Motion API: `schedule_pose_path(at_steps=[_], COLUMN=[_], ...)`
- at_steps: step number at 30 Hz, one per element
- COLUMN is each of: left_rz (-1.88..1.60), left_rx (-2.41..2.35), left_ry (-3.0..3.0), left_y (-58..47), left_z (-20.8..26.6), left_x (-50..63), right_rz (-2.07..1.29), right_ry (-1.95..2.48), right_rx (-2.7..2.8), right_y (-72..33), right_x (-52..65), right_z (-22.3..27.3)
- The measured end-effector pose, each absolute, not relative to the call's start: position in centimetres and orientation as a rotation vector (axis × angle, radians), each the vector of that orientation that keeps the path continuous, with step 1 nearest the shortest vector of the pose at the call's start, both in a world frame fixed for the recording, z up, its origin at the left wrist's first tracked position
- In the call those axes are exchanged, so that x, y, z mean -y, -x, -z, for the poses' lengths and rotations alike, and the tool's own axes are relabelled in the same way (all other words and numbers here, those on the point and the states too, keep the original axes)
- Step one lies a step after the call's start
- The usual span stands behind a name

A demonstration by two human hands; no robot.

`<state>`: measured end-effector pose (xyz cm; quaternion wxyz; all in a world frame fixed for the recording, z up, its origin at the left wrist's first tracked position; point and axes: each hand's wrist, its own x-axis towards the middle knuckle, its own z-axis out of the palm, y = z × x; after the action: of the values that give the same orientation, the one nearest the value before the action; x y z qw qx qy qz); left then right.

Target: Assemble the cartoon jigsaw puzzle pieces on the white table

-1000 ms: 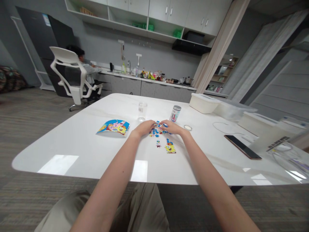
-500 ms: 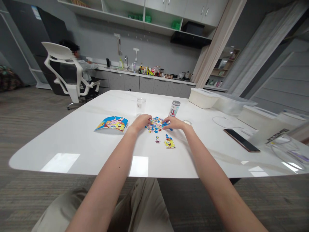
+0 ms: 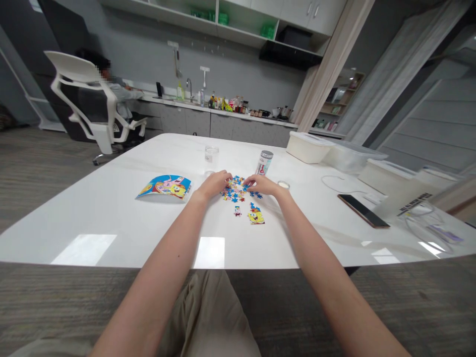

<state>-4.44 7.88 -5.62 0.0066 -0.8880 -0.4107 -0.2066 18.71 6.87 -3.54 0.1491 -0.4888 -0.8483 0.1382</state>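
We have both arms stretched over the white tabletop [image 3: 148, 233], where a loose heap of jigsaw pieces [image 3: 235, 190] lies between our hands. Our left hand [image 3: 215, 183] is at the heap's left edge, its fingers partly curled; our right hand [image 3: 261, 184] is at the right edge, fingers bent and somewhat apart. We cannot tell whether either one pinches a piece. Nearer to us, apart from the heap, lie a joined SpongeBob section [image 3: 256, 216] and, just left of it, a small pink-and-white bit [image 3: 237, 211]. A curved picture sheet [image 3: 165, 187] rests left of our left hand. Beyond the hands we see a clear jar [image 3: 211, 155] and a silver-lidded canister [image 3: 264, 162], both upright
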Motion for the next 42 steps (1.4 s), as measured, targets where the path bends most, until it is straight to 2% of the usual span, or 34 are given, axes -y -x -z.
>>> schedule_pose_path(at_steps=[11, 20, 31, 42], left_rz=[0.658, 0.579, 0.534, 0.471], left_rx=[1.286, 1.193, 1.156, 1.091], left_ry=[2.731, 2.727, 2.731, 2.738], left_y=[3.9, 3.4, 2.8, 4.6], left_z=[5.2, 4.5, 4.9, 3.9], left_x=[-6.9, -6.1, -6.4, -6.5], right_rz=[-0.271, -0.326, -0.553, -0.297], right_ry=[1.444, 1.406, 1.339, 1.312], right_rx=[2.492, 2.436, 2.286, 2.478], right_y=[-18.1, -18.5, -18.0, -18.0], right_x=[-6.5, -6.7, -6.5, -6.1], right_z=[2.8, 3.3, 3.2, 3.0])
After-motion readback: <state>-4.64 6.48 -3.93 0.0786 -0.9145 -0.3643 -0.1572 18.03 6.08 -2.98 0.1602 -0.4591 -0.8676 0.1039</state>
